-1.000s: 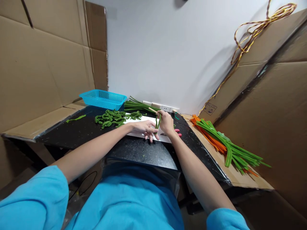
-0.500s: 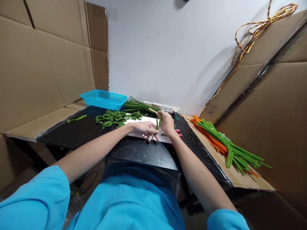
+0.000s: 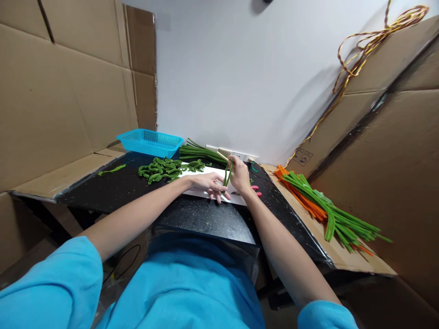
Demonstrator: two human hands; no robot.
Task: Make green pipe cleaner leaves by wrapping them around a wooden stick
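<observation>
Over a white sheet, both hands are on one bent green pipe cleaner. My left hand pinches its lower part between thumb and finger, the other fingers spread. My right hand grips the upper part, along with a thin pale stick that pokes out up and to the left. Partly behind my right wrist lies a tool with pink-red handles. Left of the sheet is a heap of twisted green pipe cleaner pieces, some of them resting on the sheet.
A blue plastic basket stands at the back left of the black table. Straight dark green pipe cleaners lie by the wall near a power strip. Bright green and orange pipe cleaners lie on cardboard at right.
The view has shifted slightly. My right hand and the pale stick have tilted a little; both hands keep their hold on the pipe cleaner.
</observation>
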